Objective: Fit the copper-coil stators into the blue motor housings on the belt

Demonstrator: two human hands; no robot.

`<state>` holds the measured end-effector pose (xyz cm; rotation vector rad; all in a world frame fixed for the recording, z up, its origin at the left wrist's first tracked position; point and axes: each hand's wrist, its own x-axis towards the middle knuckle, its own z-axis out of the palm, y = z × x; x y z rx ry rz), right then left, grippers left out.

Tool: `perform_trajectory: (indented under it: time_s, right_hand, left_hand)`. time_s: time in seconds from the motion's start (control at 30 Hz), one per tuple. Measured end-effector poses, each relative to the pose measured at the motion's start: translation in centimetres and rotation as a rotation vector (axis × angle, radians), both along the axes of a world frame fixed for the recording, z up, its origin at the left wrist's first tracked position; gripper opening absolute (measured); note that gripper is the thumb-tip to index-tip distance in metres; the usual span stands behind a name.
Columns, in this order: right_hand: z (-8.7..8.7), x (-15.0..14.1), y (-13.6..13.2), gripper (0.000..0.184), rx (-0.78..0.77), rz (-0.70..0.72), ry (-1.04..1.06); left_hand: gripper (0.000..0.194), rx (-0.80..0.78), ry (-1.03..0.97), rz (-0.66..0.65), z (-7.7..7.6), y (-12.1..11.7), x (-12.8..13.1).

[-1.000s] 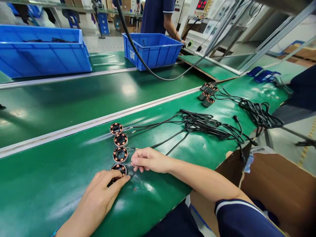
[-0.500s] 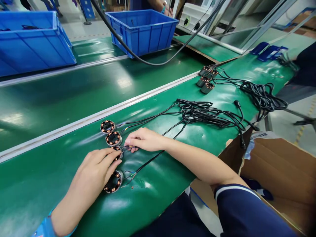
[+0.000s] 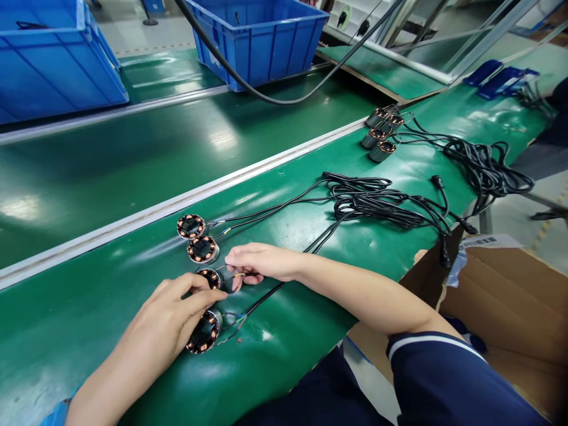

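Several round motor stators (image 3: 203,249) with copper windings stand in a row on the green work surface. My left hand (image 3: 177,307) grips the third stator (image 3: 210,277) from the back, its thumb and fingers about the rim and partly hiding it. Just to the right, my right hand (image 3: 251,263) pinches the thin wires (image 3: 235,274) that come out of this stator. Nearest to me sits another stator (image 3: 205,332), with its coloured wires (image 3: 235,319) joined to a black cable (image 3: 261,300). The black cables run right to a coiled bundle (image 3: 377,204).
More stators (image 3: 382,150) and a second cable bundle (image 3: 477,163) lie farther right. Blue bins (image 3: 261,50) stand across the back, with a thick cable (image 3: 284,102) hanging before one. An open cardboard box (image 3: 501,307) is beside my right arm. A white rail (image 3: 284,157) edges the surface.
The view has tipped slightly downward. My right hand has turned and moved a little toward me with the wires. My left thumb has shifted to the right along the stator's near side.
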<state>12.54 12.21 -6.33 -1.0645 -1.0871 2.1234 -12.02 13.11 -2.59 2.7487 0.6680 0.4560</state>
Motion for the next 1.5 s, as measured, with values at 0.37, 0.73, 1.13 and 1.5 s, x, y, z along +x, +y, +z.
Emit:
perform_trajectory:
  time_s: [0.37,0.73,1.13,1.5]
  right_hand:
    - [2.3,2.4,0.8,0.045,0.624,-0.232,-0.199]
    - [1.1,1.3,3.5,0.027,0.959,-0.104,-0.585]
    - [0.9,0.4,3.1,0.015,0.078,-0.159,-0.029]
    - [2.6,1.6,3.6,0.015,0.807,-0.282,-0.37]
  left_hand:
    - [0.018,0.025,-0.074,0.109,0.6,0.7,-0.2]
    - [0.027,0.179,0.076,0.057,-1.1,4.4,1.1]
    - [0.041,0.122,0.09,-0.077,-0.8,5.4,-0.4]
    - [0.024,0.125,-0.007,0.099,0.2,6.6,-0.2]
